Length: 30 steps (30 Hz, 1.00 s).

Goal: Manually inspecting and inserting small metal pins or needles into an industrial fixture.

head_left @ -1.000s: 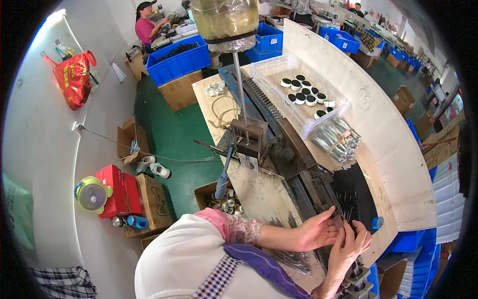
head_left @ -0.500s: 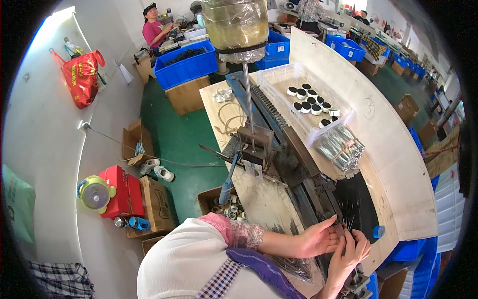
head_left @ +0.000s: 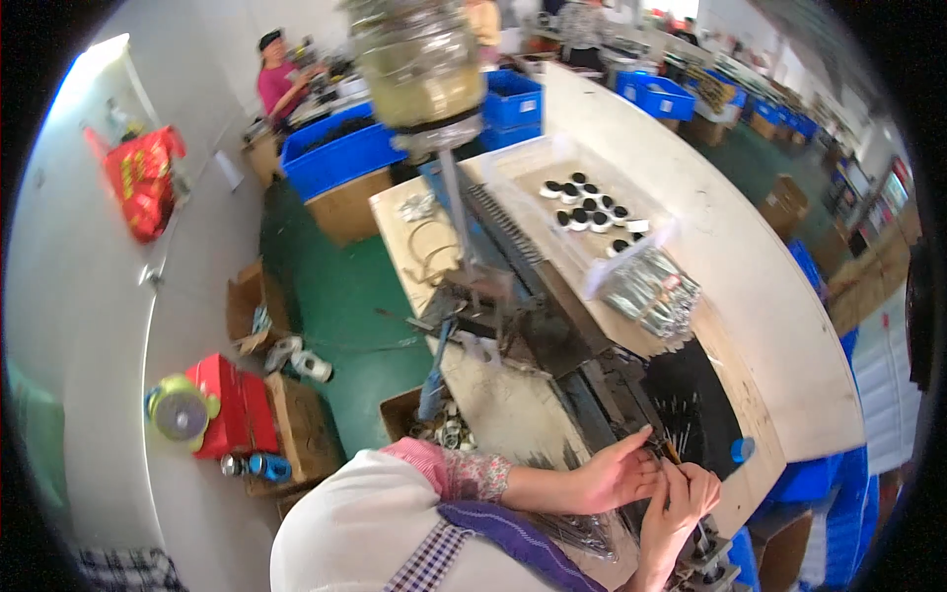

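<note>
Both hands work close together at the near end of a long dark metal machine (head_left: 569,340). My left hand (head_left: 617,478) is palm up beside it, thumb stretched away from loosely curled fingers; I see nothing gripped in it. Just right of it, my right hand (head_left: 684,499) has thumb and fingers drawn together in a pinch. A small orange-yellow piece (head_left: 671,451) shows at those fingertips, too small and blurred to name. Thin metal pins (head_left: 678,422) lie on a black mat (head_left: 715,393) just beyond the hands.
A clear plastic tray (head_left: 513,183) holds several black-and-white round pieces. Beside it lies a bagged bundle of metal rods (head_left: 651,291). A blue cap (head_left: 742,450) sits near the right edge. A curved pale board (head_left: 710,227) walls the bench; a wrapped jar (head_left: 419,74) stands over the machine.
My view has shifted, so the bench sits further left in the picture. The right hand's fingers have drawn closer together, and the orange-yellow piece now shows between the hands.
</note>
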### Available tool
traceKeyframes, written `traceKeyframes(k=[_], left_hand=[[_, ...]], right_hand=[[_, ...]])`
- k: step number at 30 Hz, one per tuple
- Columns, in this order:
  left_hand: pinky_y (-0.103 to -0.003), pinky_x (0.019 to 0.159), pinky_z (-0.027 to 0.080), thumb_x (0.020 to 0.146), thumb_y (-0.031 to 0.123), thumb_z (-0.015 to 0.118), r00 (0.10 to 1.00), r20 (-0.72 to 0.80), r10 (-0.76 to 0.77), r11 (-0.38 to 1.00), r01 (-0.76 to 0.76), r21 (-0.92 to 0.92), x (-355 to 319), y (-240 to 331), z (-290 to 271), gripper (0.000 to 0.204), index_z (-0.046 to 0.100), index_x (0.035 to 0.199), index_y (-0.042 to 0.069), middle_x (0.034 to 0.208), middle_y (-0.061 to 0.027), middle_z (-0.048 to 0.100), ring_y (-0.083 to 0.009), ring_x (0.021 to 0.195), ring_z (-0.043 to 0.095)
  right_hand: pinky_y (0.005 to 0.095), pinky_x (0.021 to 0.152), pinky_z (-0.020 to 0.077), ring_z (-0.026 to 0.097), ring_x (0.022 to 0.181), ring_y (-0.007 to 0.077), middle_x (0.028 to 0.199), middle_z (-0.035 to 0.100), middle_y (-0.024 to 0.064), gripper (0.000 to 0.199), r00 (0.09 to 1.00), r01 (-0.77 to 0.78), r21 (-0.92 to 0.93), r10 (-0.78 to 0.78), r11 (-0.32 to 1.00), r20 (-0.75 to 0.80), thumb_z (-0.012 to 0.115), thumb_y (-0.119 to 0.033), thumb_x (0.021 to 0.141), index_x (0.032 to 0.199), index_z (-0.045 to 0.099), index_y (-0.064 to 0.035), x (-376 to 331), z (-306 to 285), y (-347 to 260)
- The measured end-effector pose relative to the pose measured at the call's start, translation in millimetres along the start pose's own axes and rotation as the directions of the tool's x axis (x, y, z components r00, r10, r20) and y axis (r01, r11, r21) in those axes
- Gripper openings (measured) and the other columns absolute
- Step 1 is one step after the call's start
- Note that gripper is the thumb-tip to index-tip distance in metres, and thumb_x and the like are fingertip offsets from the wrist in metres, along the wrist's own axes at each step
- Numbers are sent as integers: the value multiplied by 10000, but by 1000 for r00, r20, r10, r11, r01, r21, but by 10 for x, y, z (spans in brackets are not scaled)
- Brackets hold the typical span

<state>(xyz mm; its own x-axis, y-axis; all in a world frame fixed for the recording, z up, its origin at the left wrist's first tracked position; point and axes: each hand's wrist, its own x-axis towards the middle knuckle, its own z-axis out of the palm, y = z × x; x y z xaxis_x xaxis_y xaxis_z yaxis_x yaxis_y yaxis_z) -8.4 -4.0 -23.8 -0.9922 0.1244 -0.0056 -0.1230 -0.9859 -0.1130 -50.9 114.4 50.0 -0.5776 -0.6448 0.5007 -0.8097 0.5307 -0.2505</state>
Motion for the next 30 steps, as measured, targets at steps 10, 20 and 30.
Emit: traceKeyframes(k=[10,20,30], left_hand=[[-404,1108,329,984,469,391,999,32,16,997,-18,75,-51,77,79,573,482,1220,-45,1281,-173,522,-282,1216,487],[-406,1121,312,992,473,362,998,65,8,998,-12,57,-85,87,103,599,440,1263,-55,1293,-194,497,-290,1246,461],[-417,1115,322,997,470,346,998,63,-1,999,-3,49,-73,99,60,600,455,1233,-71,1247,-202,520,-301,1220,484]], right_hand=[[437,910,374,526,798,239,842,543,54,180,985,-20,152,46,988,-166,674,0,760,927,678,-67,167,-262,7],[432,888,379,523,783,235,847,551,51,200,985,29,185,3,982,-171,673,-1,758,945,675,-72,135,-228,30],[426,877,385,518,779,238,843,547,53,211,983,30,200,7,979,-184,678,10,751,946,673,-69,145,-222,39]])
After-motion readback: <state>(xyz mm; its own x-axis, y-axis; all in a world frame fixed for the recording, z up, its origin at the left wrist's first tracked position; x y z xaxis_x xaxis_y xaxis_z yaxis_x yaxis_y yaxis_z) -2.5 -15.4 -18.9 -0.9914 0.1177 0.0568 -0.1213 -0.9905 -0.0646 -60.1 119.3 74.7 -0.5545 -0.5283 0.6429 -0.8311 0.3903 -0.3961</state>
